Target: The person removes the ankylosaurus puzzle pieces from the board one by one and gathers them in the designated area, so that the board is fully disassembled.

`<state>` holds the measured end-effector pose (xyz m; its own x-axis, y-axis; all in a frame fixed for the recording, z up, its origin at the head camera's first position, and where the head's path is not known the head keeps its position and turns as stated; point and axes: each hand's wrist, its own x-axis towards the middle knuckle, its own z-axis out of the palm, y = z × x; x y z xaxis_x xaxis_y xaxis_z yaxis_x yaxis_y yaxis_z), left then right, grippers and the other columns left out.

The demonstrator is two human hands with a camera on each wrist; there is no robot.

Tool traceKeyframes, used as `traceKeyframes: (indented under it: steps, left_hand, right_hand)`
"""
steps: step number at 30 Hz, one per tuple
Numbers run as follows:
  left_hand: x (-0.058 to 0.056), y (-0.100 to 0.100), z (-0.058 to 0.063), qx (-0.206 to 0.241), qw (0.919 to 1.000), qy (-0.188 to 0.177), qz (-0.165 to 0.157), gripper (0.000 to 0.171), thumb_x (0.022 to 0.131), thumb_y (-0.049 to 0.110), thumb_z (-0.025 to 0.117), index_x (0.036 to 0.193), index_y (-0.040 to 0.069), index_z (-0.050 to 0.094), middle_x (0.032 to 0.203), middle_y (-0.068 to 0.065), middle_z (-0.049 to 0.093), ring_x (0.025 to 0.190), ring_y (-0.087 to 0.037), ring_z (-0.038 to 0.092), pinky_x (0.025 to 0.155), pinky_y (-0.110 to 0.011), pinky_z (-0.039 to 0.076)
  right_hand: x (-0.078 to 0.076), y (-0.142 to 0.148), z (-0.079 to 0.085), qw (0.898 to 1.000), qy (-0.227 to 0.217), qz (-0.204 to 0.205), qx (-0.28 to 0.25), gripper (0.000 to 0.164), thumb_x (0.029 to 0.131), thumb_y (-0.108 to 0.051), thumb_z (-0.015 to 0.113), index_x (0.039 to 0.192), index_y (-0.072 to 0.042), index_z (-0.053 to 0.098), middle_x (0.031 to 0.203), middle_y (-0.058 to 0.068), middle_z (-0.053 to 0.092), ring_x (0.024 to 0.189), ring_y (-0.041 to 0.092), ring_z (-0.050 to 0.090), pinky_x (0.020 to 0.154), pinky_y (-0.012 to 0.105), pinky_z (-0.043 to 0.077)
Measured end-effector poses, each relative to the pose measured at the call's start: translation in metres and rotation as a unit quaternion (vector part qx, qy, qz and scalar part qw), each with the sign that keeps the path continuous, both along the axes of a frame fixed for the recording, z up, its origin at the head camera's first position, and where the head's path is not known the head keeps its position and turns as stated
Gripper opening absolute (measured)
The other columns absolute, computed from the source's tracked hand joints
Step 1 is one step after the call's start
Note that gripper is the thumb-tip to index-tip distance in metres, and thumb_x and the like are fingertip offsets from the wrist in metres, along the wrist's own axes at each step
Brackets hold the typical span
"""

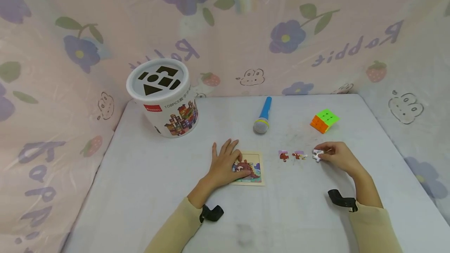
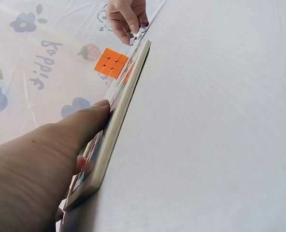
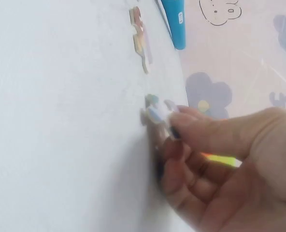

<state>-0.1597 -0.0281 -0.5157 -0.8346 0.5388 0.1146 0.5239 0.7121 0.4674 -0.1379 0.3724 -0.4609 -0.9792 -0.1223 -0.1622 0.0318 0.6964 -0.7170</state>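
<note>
My left hand [image 1: 225,167] rests on the left part of a small wooden jigsaw puzzle [image 1: 258,157], its fingers spread and its thumb lying across the picture. The puzzle is a square, pale-framed board with a brown dinosaur-like figure, partly covered by the hand. In the left wrist view its pale side edge [image 2: 115,126] runs beside the thumb. My right hand [image 1: 339,158] pinches a puzzle piece [image 1: 317,155] between thumb and fingers, close over the table. Two loose puzzle pieces, one reddish [image 1: 283,155] and one multicoloured [image 1: 298,155], lie between the board and my right hand.
A blue toy microphone [image 1: 264,115] lies behind the loose pieces. To its right sits a green and orange puzzle cube [image 1: 324,121]. A large white bucket [image 1: 166,100] with shaped holes in its lid stands at the back left. Patterned cloth [image 1: 228,42] hangs behind the table.
</note>
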Motion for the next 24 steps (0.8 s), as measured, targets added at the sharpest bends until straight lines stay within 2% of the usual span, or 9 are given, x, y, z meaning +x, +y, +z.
traceKeyframes:
  steps: [11,16,24]
  left_hand:
    - [0.0011,-0.0008,0.0010,0.012,0.9999,0.011,-0.004,0.046,0.082,0.062,0.072,0.093,0.025,0.048,0.161,-0.009,0.030,0.150,-0.033,0.016,0.112,-0.070,-0.004]
    - [0.0015,-0.0007,0.0023,0.008,0.9999,0.014,-0.001,0.046,0.081,0.063,0.072,0.093,0.024,0.049,0.160,-0.008,0.031,0.150,-0.033,0.017,0.112,-0.070,-0.003]
    - [0.0000,-0.0029,0.0017,0.003,0.9999,-0.010,-0.005,0.046,0.084,0.066,0.067,0.094,0.025,0.049,0.162,-0.007,0.027,0.152,-0.030,0.012,0.113,-0.067,-0.007]
  right_hand:
    - [-0.0010,-0.0044,-0.0018,0.999,0.009,0.007,0.038,0.022,0.090,0.001,0.067,0.111,0.007,0.070,0.098,0.016,0.064,0.082,0.022,0.052,0.064,0.022,0.047]
    - [0.0000,-0.0043,-0.0020,0.999,0.018,0.009,0.048,0.023,0.090,0.001,0.068,0.112,0.006,0.071,0.099,0.015,0.066,0.081,0.020,0.052,0.063,0.023,0.046]
    - [0.0008,-0.0060,-0.0017,0.997,0.030,0.012,0.064,0.021,0.088,0.003,0.069,0.108,0.008,0.069,0.091,0.013,0.064,0.077,0.020,0.051,0.062,0.024,0.044]
